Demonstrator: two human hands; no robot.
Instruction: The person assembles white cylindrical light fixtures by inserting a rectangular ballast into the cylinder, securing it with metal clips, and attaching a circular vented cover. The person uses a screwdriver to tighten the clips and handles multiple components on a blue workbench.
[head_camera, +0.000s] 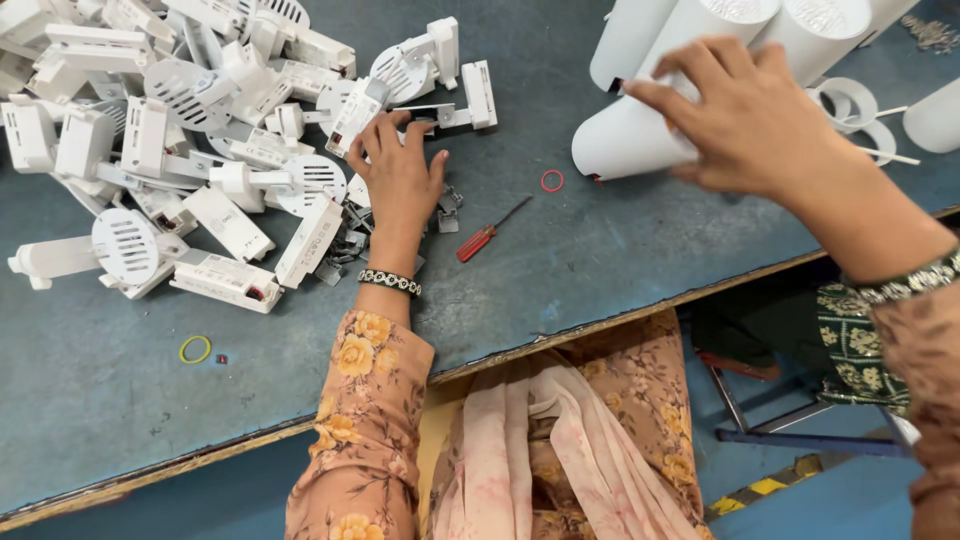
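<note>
Nearest, the workbench edge (520, 352) is seen running diagonally, lower at the left and higher at the right, with a worn wooden lip. A bare strip of blue-grey bench top lies just behind this edge; only a yellow rubber band (195, 349) is found on its left part. A patterned sleeve (362, 420) crosses the edge, and a beaded bracelet (390, 282) is worn at the wrist.

Further in, a red-handled screwdriver (486, 236) is laid untouched on open surface between the two hands, with a red rubber band (552, 180) a little beyond it. This middle zone offers the most free room.

The left hand (402, 178) is placed palm down at the right margin of a pile of white plastic fittings (190, 150). Its fingers are curled loosely over a white bracket part (420, 110) and touch it; a closed grasp is not shown. Small dark metal clips (447, 208) lie just beside the hand.

The right hand (745, 115) is spread over a white cylindrical housing (625, 140) lying on its side, open end toward the near left. The fingers are wrapped across its top, so the housing is held beneath the palm. More white cylinders (720, 20) stand touching behind it, and white rings (850, 100) lie just to its right.
</note>
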